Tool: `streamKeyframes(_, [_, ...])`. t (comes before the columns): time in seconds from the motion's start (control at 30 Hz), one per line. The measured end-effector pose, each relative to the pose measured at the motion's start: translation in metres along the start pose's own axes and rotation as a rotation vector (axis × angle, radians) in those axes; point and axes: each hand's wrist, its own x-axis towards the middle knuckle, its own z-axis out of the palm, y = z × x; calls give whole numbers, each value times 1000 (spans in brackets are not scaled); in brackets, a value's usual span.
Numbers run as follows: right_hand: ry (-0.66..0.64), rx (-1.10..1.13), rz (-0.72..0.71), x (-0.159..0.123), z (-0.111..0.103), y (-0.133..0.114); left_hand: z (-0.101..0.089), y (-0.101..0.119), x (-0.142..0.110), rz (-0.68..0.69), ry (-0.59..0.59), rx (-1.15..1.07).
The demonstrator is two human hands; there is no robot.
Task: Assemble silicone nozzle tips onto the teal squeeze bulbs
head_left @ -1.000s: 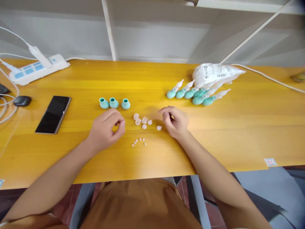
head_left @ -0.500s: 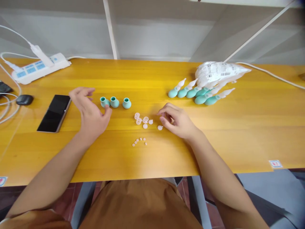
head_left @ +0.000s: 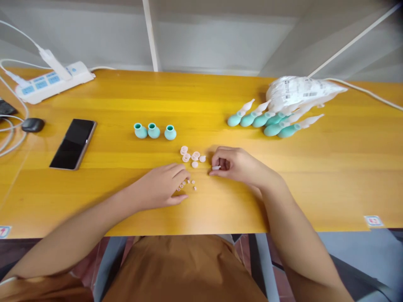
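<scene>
My right hand (head_left: 237, 165) curls its thumb and fingertips around a small pale pink round cap with a tab (head_left: 215, 167). Over the tabletop my left hand (head_left: 162, 184) has its thumb and fingers apart, with nothing held; it hovers at a scatter of tiny pink rings (head_left: 193, 182), partly covering some. Between the hands and slightly farther back lies a cluster of larger pale pink rings and caps (head_left: 186, 157). Three open-necked teal bulbs, one being the rightmost bulb (head_left: 170, 133), stand upright behind the left hand.
At the back right, several teal bulbs with pale pointed nozzles (head_left: 234, 120) lie beside a white plastic bag (head_left: 289, 94). A phone (head_left: 73, 144), a black mouse (head_left: 33, 125) and a white power strip (head_left: 55, 82) with cables occupy the left side.
My left hand has come away from the teal bulbs, moving right and nearer to me, over the tiny rings. My right hand has closed around the pink cap that lay beside it.
</scene>
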Motion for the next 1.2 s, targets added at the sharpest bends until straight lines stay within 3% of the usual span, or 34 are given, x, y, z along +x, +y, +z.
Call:
streamKeyframes(0.2, [40, 144, -45, 0, 8, -8, -1, -5, 2, 5, -10, 11])
streamKeyframes(0.43, [124, 264, -95, 3, 13, -18, 4, -5, 3, 44, 55, -9])
streamKeyframes(0.67, [214, 468, -48, 8, 26, -19, 5, -1, 3, 18, 145, -232])
streamKeyframes(1.07, [104, 984, -8, 9, 53, -31, -2, -1, 7, -171, 383, -793])
streamKeyframes(1.2, [64, 1021, 21, 8, 57, -35, -2, 0, 6, -146, 452, -811])
